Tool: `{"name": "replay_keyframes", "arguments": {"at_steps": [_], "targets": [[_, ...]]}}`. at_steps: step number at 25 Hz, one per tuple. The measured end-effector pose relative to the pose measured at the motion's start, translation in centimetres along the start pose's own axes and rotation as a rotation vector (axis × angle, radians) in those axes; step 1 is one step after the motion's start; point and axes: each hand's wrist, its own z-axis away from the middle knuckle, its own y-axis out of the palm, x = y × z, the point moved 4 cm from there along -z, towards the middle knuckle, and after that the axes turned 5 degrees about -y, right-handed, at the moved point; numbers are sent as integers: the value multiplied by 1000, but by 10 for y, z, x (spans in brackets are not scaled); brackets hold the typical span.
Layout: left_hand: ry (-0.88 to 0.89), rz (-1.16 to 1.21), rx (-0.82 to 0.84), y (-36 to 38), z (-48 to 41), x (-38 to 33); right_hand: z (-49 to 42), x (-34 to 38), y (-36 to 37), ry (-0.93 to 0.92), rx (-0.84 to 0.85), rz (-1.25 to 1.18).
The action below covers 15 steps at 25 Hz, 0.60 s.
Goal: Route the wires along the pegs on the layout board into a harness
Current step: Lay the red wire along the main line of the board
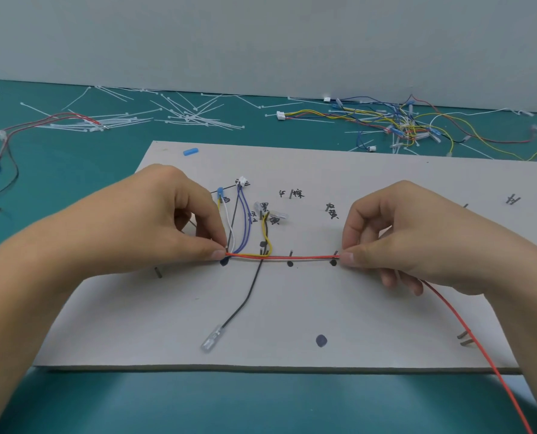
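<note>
You look about halfway done. In the middle of the frame your left hand (167, 227) and right hand (395, 233) each pinch the red wire (301, 257), held straight along the pegs (291, 253) on the layout board (355, 308). The white wire (231, 223), blue wires (245, 220), yellow wire (265, 236) and black wire (245, 302) already sit there. The red tail at lower right is not yet laid, and the pile of wires (395, 123) at upper right waits

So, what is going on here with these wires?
A person is building a harness on the flat grey layout board. The left hand and the right hand each pinch the thin red wire, holding it straight between them along a row of small metal pegs. White, blue, yellow and black wires already branch off beside the left hand.
</note>
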Motion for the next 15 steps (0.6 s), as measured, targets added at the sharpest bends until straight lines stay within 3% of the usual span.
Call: {"name": "replay_keyframes", "arguments": {"at_steps": [15], "targets": [[28, -64, -51, 12, -2, -13, -3, 6, 10, -254, 1, 316]]}}
